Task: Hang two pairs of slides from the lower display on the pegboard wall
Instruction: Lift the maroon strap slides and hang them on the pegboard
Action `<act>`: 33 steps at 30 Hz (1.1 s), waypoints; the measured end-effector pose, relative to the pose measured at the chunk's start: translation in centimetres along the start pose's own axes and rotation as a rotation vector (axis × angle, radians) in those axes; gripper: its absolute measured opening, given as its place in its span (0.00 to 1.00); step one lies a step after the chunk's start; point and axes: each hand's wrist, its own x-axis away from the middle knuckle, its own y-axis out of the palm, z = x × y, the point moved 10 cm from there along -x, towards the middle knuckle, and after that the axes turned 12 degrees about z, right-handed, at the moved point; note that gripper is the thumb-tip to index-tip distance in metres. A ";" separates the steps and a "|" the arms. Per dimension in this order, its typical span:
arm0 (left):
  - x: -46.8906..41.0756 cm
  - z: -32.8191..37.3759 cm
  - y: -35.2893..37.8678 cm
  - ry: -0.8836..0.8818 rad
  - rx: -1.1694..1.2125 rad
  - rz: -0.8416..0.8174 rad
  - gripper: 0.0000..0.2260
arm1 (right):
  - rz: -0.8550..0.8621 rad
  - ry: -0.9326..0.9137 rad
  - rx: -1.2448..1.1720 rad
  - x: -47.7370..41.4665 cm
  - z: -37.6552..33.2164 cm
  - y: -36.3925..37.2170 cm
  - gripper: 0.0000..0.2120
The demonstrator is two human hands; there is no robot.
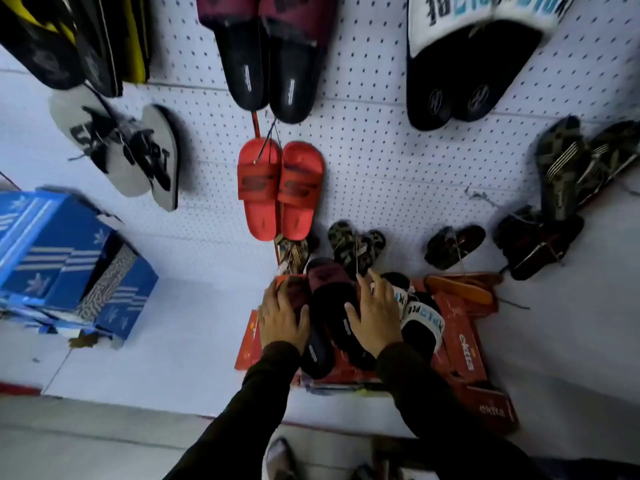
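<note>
At the foot of the white pegboard wall (381, 161), head view, both hands reach down onto a pile of slides sitting on red shoe boxes (460, 341). Left hand (282, 318) lies palm-down, fingers spread, on the left slide of a maroon-and-black pair (332, 306); can't tell if it actually grips. Right hand (375, 315) also flat, fingers splayed, resting on the right side of that same pair, fingertips near a white slide with blue lettering (420, 317) just beside it. Neither hand is clearly closed round anything. Both arms in dark sleeves (263, 393). Above the pile, a red pair of slides (280, 188) hangs on the pegboard by a cord, below a larger maroon-and-black pair (270, 57). Top right hangs a white-strapped black pair (464, 64). Grey flip-flops (128, 154) hang at left. Camouflage-patterned sandals (356, 245) hang low, right behind the pile. Blue shoe boxes (69, 258) stacked at far left. Orange soles (460, 287) lie on the red boxes at right.
</note>
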 end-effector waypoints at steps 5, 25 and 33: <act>6.6 -9.0 8.4 -0.974 0.315 -0.378 0.31 | -0.446 0.374 -0.202 3.2 3.8 8.8 0.29; 6.6 -8.8 5.7 -1.018 0.943 -0.239 0.07 | -0.516 1.014 -1.094 5.5 2.9 8.0 0.24; 0.5 -2.0 -3.4 -0.686 1.182 -0.058 0.12 | -0.241 0.741 -1.254 0.1 -0.5 -0.8 0.21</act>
